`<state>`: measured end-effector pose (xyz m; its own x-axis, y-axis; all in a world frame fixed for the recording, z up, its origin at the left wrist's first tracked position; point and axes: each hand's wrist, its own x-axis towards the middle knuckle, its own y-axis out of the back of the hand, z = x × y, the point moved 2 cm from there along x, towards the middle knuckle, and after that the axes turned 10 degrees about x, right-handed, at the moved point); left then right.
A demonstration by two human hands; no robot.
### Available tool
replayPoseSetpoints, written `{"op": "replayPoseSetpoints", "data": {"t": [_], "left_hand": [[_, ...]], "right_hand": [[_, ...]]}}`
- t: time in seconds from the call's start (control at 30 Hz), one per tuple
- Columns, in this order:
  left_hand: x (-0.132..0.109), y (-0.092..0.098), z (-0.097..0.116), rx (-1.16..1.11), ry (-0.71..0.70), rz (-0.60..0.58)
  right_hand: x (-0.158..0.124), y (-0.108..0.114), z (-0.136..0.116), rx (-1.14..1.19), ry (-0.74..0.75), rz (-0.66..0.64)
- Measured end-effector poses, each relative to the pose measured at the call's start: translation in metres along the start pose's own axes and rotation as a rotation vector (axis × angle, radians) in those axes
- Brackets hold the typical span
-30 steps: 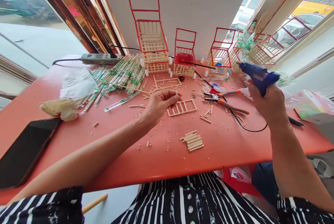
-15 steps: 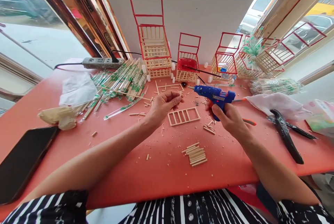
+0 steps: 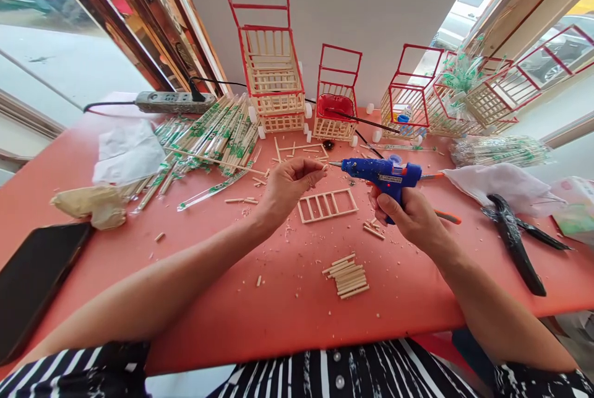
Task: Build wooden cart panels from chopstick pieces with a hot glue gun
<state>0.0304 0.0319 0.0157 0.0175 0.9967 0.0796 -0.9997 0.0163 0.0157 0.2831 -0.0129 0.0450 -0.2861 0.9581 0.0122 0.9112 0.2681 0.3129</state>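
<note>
My right hand (image 3: 403, 209) is wrapped around the handle of a blue hot glue gun (image 3: 371, 169), its nozzle pointing left. The nozzle tip is right at the fingertips of my left hand (image 3: 297, 182), which pinches a short wooden stick (image 3: 326, 167); only its end shows. Below and between the hands lies a small ladder-like wooden frame (image 3: 328, 206) with several rungs. Nearer me is a pile of cut wooden sticks (image 3: 348, 276). A few loose stick pieces (image 3: 374, 229) lie beneath the glue gun.
Wooden carts with red handles (image 3: 273, 76) stand along the wall. Wrapped chopsticks (image 3: 208, 138) and a power strip (image 3: 174, 101) are at left, with a phone (image 3: 41, 286) nearer. Black-handled cutters (image 3: 515, 243) and a white cloth (image 3: 501, 187) lie at right.
The glue gun has moved slightly left relative to my left hand, bringing its nozzle up to the fingertips. The view has shifted a little. The frame and stick pile stay put.
</note>
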Motion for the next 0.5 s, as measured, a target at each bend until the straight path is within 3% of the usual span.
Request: {"op": "replayPoseSetpoints", "data": {"t": [0.5], "left_hand": [[-0.0023, 0.0009, 0.0029, -0.001, 0.002, 0.019]], "right_hand": [[-0.0009, -0.0013, -0.0007, -0.055, 0.008, -0.003]]}}
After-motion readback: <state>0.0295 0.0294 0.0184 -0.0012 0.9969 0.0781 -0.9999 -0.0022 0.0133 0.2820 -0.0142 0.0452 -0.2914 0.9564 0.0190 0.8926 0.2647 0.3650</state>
